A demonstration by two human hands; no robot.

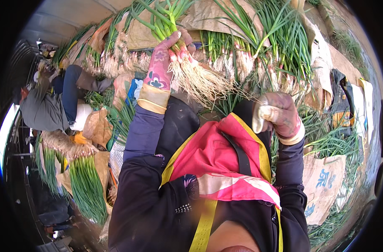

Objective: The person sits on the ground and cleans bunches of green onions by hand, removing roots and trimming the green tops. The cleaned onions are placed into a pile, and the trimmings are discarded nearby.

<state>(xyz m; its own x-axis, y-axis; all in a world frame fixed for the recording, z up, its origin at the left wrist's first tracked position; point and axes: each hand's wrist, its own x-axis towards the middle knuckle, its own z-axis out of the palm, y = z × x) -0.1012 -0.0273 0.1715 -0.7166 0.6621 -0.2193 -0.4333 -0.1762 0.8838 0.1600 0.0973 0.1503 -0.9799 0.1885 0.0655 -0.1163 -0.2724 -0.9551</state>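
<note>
My left hand (161, 63), in a pink flowered glove with a yellow cuff, grips a bunch of green onions (175, 52) near the base of the stalks. The green tops point up and away from me, and long pale roots (204, 80) fan out towards the right. To the right of those roots, my gloved right hand (278, 115) is raised over my right knee with its fingers curled in. A few thin root strands reach close to it. I see no stalk in it.
Rows of green onions (282, 47) lie ahead, partly under burlap sacks (216, 14). At left a seated person (46, 107) is near stacked bundles (87, 186). A printed sack (323, 186) and loose onion leaves (333, 145) lie at right. A pink apron (207, 141) covers my lap.
</note>
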